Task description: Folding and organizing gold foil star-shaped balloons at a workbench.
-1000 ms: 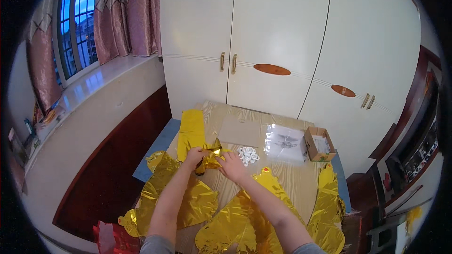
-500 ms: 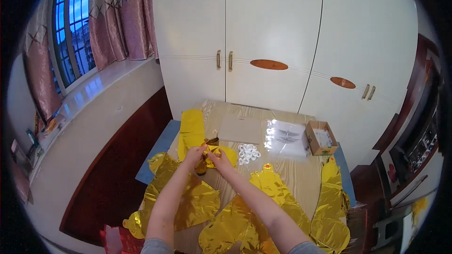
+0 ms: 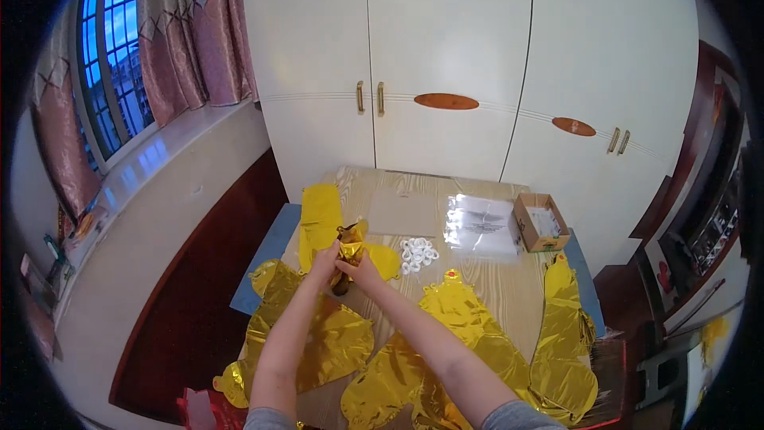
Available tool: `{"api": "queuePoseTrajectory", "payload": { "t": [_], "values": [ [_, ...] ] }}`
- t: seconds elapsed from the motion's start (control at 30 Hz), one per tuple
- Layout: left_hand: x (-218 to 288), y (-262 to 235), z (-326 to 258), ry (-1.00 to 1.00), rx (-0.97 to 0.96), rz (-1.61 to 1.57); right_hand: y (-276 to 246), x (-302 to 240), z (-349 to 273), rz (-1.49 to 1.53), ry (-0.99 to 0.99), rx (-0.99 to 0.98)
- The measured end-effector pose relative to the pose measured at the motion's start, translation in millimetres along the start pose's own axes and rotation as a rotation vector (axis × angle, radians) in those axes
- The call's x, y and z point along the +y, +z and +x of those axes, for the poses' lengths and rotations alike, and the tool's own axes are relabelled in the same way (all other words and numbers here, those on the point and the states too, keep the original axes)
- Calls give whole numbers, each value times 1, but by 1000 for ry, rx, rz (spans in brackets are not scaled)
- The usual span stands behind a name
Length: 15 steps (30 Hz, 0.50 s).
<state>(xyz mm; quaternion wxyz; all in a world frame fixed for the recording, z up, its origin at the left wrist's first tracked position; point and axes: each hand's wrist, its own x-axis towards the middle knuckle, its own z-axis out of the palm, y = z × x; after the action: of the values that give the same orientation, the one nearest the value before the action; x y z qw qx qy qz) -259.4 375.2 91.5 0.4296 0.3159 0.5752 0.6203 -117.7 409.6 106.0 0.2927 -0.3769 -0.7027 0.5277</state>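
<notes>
Between my two hands, above the left part of the table, is a crumpled gold foil balloon (image 3: 351, 244). My left hand (image 3: 325, 261) has its fingers closed on the foil from the left, and my right hand (image 3: 363, 271) grips it from the right, close against the left. A brownish end of foil sticks out below them. Just behind lies a flat matte-yellow foil balloon (image 3: 320, 216), partly covered by the hands. Larger shiny gold foil balloons, one at left (image 3: 310, 338) and one in the middle (image 3: 469, 322), lie flat under and beside my forearms.
White rings (image 3: 418, 255) lie heaped right of my hands. Farther back are a grey-beige sheet (image 3: 403, 213), a clear plastic bag (image 3: 481, 227) and a cardboard box (image 3: 543, 223). Another gold balloon (image 3: 561, 342) lies along the right edge. White cabinets (image 3: 446, 40) stand behind the table (image 3: 358, 179).
My hands have drawn closer together, and the right hand has turned over the foil. The foil between them is bunched differently. The whole view has shifted slightly.
</notes>
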Motion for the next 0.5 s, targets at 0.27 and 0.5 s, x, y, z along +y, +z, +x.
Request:
{"api": "queuePoseTrajectory", "payload": {
  "t": [0.27, 0.5],
  "values": [
    [6, 10, 1, 54, 34, 219, 7, 35, 19, 0, -87, 182],
    [7, 17, -1, 274, -63, 356, -9, 54, 28, -100, -43, 272]
  ]
}}
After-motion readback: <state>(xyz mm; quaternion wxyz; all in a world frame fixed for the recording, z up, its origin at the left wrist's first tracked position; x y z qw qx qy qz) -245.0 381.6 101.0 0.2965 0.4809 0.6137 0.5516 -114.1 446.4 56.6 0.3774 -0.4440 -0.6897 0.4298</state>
